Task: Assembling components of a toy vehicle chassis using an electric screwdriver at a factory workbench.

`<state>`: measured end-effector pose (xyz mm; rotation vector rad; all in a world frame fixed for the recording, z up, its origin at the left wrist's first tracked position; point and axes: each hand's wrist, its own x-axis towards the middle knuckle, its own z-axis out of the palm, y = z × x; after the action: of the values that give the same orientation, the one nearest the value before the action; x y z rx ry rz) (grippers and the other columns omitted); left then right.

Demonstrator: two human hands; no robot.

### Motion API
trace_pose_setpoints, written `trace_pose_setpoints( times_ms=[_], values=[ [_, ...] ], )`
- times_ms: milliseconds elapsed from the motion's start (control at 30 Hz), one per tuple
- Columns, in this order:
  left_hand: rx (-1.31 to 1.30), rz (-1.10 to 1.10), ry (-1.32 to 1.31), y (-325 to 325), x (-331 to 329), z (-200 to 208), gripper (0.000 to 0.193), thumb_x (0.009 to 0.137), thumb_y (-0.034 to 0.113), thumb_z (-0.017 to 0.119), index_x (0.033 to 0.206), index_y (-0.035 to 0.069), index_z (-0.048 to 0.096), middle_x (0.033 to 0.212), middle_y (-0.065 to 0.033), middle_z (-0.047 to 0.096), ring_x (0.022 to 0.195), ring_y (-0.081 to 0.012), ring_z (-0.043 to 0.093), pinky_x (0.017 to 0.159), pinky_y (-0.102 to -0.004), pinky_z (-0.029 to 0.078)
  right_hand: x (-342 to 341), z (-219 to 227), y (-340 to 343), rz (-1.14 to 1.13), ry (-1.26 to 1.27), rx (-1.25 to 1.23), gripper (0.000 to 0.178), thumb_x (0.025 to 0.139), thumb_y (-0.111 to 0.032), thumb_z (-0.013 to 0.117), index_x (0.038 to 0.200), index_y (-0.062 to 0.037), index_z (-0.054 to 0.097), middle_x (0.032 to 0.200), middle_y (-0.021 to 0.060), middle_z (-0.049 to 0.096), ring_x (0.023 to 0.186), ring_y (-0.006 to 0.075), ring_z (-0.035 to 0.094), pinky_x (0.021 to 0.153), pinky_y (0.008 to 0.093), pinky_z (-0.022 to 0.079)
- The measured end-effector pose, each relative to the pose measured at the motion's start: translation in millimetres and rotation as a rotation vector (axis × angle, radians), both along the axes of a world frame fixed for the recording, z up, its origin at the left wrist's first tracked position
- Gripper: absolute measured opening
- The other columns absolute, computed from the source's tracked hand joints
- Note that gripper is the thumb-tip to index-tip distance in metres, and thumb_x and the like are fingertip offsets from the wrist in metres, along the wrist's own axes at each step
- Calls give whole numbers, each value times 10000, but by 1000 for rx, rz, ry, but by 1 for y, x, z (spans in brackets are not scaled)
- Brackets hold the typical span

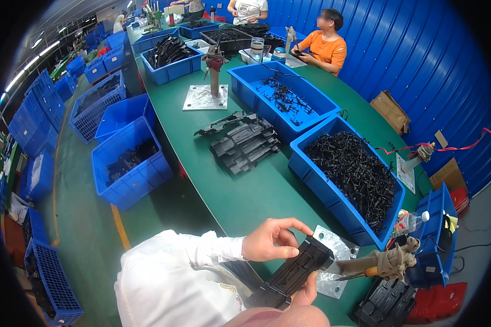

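A long black molded plastic part is held between my two hands, tilted over the table's near edge. My left hand is at its upper left end; the index finger reaches to the corner and the thumb lies by the near side. My right hand grips the lower right side, thumb on top, its other fingers hidden beneath. Just right of the part, a post wrapped in cloth strips leans from a shiny metal base plate. An orange-tipped tool end shows on that post.
A blue bin heaped with small black pieces stands ahead; another blue bin lies beyond. Stacked black parts rest on the green table. A clear bottle stands right. A person in orange works across the table.
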<state>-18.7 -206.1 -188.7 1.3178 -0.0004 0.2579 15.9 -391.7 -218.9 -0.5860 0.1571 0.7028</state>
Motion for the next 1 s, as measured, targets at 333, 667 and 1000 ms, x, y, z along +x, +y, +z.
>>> trace_pose_setpoints(
  times_ms=[333,667,1000],
  values=[
    [-3,-16,29,-2,3,0,493,843,70,657,1314,39,513,855,-55,701,815,-81,638,791,-249,512,4,-12,-7,-32,13,-70,389,956,-281,595,1254,-34,558,1165,104,640,1034,245,609,897,381,487],
    [-69,-30,27,-5,9,-7,480,818,23,689,1279,25,551,934,-65,702,861,-106,654,788,-266,513,3,-12,-12,-63,24,-84,374,959,-261,593,1256,-35,559,1178,96,638,1038,241,610,905,374,488],
    [-83,-37,58,10,4,-11,487,836,31,666,1302,31,526,897,-63,706,870,-94,640,827,-269,503,1,-9,8,-41,14,-43,359,965,-259,579,1235,-21,567,1168,98,638,1034,233,610,904,362,482]
  ],
)
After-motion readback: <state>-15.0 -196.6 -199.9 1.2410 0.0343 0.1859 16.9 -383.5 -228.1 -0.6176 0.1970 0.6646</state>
